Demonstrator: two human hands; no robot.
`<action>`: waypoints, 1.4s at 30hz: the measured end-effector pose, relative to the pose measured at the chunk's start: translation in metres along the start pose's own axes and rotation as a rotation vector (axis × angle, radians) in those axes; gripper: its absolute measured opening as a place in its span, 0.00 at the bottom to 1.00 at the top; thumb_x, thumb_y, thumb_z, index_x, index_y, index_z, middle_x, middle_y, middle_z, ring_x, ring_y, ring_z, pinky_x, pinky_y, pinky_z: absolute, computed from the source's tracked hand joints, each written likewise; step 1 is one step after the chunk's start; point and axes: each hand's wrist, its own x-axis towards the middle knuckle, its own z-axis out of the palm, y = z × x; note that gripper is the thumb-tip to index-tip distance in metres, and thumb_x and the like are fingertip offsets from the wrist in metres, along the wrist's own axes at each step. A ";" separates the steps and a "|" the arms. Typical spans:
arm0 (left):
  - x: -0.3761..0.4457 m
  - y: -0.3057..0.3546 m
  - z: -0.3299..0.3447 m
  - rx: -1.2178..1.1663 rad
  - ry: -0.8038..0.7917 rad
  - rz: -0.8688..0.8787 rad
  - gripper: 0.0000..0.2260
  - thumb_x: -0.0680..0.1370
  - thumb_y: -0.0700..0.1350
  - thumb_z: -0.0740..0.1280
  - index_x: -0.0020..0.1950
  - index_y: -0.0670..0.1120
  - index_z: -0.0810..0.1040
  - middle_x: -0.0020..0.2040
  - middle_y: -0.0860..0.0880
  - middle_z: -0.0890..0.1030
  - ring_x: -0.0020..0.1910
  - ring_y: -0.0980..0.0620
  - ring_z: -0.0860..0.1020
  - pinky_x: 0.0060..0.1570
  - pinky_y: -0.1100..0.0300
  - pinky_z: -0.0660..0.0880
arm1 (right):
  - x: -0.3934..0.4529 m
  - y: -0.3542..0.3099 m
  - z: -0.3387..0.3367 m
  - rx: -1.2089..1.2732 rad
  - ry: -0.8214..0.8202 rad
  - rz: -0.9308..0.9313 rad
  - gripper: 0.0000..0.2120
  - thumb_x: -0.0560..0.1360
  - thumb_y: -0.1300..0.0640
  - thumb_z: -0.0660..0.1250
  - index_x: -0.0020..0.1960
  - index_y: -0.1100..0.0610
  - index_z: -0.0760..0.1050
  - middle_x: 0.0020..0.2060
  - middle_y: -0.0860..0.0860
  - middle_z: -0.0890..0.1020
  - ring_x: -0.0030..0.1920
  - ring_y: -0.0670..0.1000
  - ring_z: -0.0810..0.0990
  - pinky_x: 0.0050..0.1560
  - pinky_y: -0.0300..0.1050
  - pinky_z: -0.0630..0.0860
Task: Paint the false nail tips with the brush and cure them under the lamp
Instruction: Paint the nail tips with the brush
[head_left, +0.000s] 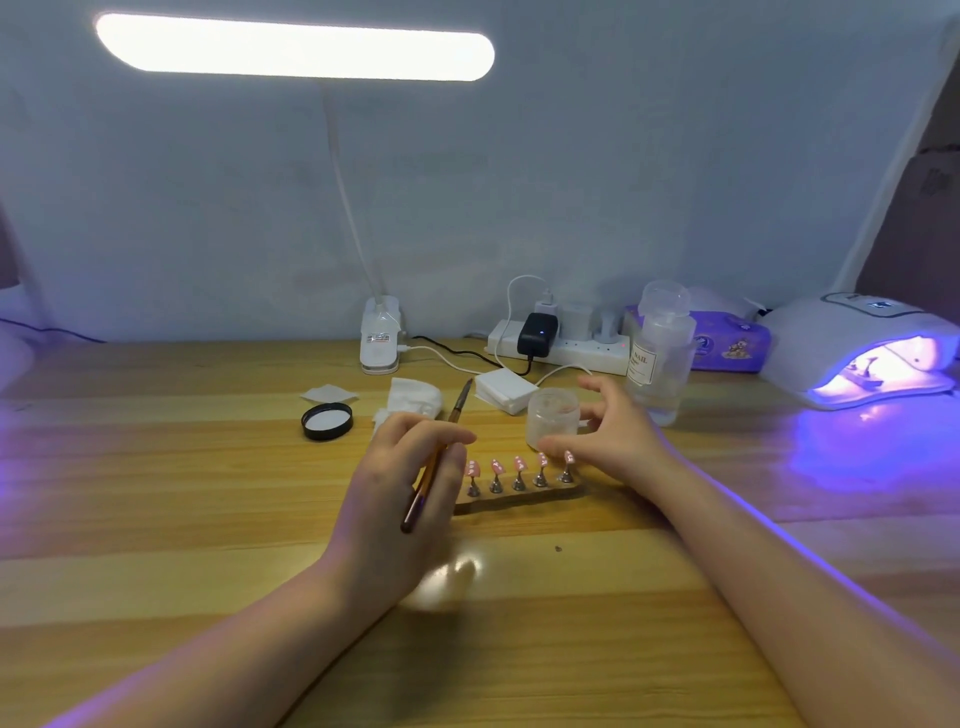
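Head view: left hand (410, 473) grips the brush (439, 457), its fingers curled round the shaft and its bristles pointing away toward the wipes. Just beside its fingertips, five pink nail tips (519, 464) stand on a wooden holder (519, 496). Right hand (613, 431) hovers spread and relaxed, fingertips near the rightmost tip and the open frosted jar (553, 418). Far right, the curing lamp (857, 353) glows violet.

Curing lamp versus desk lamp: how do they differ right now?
The curing lamp is a low white dome sitting on the table at far right, glowing purple from its open front. The desk lamp is a long bar raised high on a thin neck above a base at the back, shining white downward. Both are switched on and white-bodied.
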 end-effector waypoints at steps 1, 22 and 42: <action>0.000 0.000 0.000 -0.004 0.013 -0.012 0.08 0.80 0.50 0.61 0.54 0.52 0.78 0.48 0.51 0.77 0.49 0.55 0.77 0.49 0.69 0.70 | 0.000 -0.002 0.001 0.008 -0.016 0.000 0.49 0.59 0.48 0.81 0.73 0.50 0.59 0.64 0.52 0.77 0.56 0.48 0.77 0.59 0.49 0.75; 0.002 -0.010 0.000 -0.098 0.067 -0.220 0.08 0.78 0.48 0.61 0.51 0.55 0.79 0.46 0.60 0.78 0.50 0.57 0.77 0.48 0.70 0.71 | -0.004 -0.014 -0.018 0.115 -0.079 0.002 0.21 0.75 0.53 0.70 0.66 0.50 0.70 0.52 0.50 0.83 0.55 0.50 0.79 0.54 0.49 0.76; -0.003 -0.006 0.002 0.015 -0.092 -0.223 0.12 0.77 0.61 0.55 0.55 0.60 0.73 0.51 0.65 0.73 0.47 0.53 0.81 0.48 0.52 0.78 | -0.038 -0.004 -0.017 0.228 -0.069 0.084 0.11 0.81 0.51 0.58 0.53 0.55 0.76 0.43 0.57 0.82 0.34 0.52 0.79 0.36 0.45 0.77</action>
